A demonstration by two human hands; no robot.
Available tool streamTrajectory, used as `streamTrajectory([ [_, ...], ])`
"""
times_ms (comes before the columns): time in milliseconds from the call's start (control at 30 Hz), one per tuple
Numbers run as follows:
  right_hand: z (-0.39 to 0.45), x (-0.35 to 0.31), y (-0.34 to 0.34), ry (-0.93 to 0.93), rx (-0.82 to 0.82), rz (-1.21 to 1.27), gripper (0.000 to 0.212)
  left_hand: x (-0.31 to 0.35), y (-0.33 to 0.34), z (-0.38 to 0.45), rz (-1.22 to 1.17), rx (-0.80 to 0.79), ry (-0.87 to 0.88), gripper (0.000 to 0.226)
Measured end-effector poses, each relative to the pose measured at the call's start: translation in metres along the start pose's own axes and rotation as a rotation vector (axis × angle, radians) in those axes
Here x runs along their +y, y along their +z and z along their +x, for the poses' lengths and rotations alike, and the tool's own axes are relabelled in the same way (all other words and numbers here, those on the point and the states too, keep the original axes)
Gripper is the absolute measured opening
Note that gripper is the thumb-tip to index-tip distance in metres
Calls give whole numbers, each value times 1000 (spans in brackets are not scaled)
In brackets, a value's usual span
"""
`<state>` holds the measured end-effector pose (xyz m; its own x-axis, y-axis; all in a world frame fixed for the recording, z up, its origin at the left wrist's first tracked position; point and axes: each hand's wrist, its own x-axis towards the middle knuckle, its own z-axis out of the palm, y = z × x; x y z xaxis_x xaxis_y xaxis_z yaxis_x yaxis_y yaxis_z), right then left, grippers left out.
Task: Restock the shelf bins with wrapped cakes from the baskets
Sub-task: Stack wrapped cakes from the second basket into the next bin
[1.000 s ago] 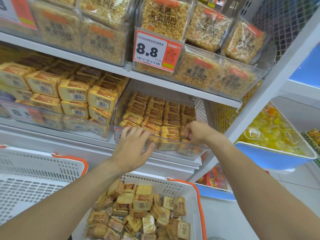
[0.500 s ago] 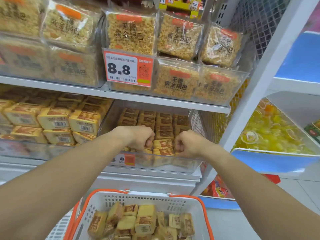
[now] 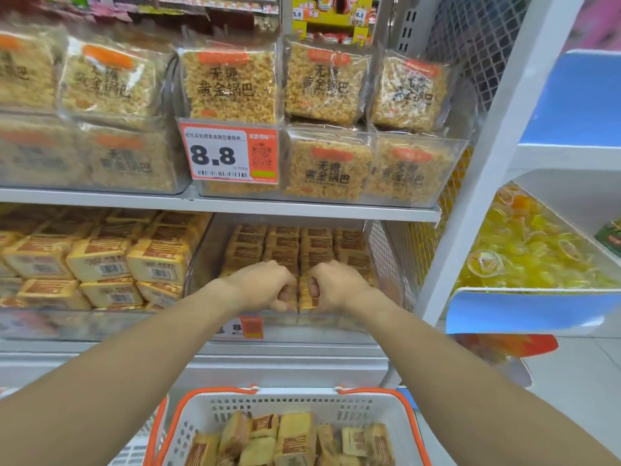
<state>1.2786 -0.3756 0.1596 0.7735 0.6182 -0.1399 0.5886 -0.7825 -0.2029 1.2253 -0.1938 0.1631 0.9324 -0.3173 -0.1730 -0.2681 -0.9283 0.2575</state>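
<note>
A clear shelf bin (image 3: 336, 331) on the middle shelf holds rows of small brown-and-yellow wrapped cakes (image 3: 312, 243). Both my hands reach into its front. My left hand (image 3: 265, 287) and my right hand (image 3: 336, 285) sit close together with fingers curled down over the front row of cakes, gripping them. The packets under the fingers are mostly hidden. Below, a white basket with an orange rim (image 3: 295, 403) holds several loose wrapped cakes (image 3: 295, 435).
A neighbouring bin of larger yellow packets (image 3: 100, 260) stands to the left. Bags of rice crisps (image 3: 232, 82) with an 8.8 price tag (image 3: 228, 153) fill the shelf above. A white shelf upright (image 3: 487, 146) and a blue bin of yellow sweets (image 3: 531, 307) are to the right. A second basket's edge (image 3: 141, 449) shows at bottom left.
My left hand went from open at the bin's front into the bin and curled beside my right hand. The view tilted up, so less of the baskets shows.
</note>
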Motion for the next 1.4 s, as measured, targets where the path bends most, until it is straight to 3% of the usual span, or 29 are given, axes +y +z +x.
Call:
streamTrajectory([
  [100, -10, 0, -11, 14, -10, 128, 30, 3, -7, -10, -63, 1, -145, 33],
  [167, -25, 0, -16, 13, 115, 237, 31, 8, -4, -19, -154, 111, -219, 28],
  [200, -35, -2, -14, 8, 238, 295, 26, 13, 1, -25, -212, 252, -245, 26],
  [333, -89, -23, 15, -15, 813, 583, 25, 53, 47, -57, -463, 1077, -237, 35],
  [400, -109, -34, 49, 1, 920, 742, 37, 77, 86, -73, -601, 1185, -217, 38],
  [500, -129, -36, 120, 170, 791, 894, 49, 94, 163, -87, -780, 988, -411, 43],
  [567, -146, -30, 178, 283, 598, 820, 48, 92, 224, -99, -684, 695, -569, 39],
  [667, -180, -10, 262, 441, 187, 625, 37, 88, 305, -124, -638, 218, -658, 11],
  [767, -211, -2, 313, 570, -405, 516, 26, 91, 352, -140, -578, -163, -647, 68],
  [833, -224, -6, 332, 548, -583, 466, 33, 97, 363, -143, -507, -280, -624, 82],
  [1033, -243, -20, 351, 427, -836, 283, 71, 111, 384, -137, -547, -462, -551, 73],
  [1133, -242, -22, 352, 367, -910, 195, 62, 113, 389, -140, -589, -547, -512, 58],
  [1333, -243, -29, 352, 399, -956, 191, 73, 137, 406, -152, -732, -677, -504, 41],
  [1400, -242, -29, 351, 451, -896, 270, 61, 142, 408, -154, -795, -716, -527, 20],
])
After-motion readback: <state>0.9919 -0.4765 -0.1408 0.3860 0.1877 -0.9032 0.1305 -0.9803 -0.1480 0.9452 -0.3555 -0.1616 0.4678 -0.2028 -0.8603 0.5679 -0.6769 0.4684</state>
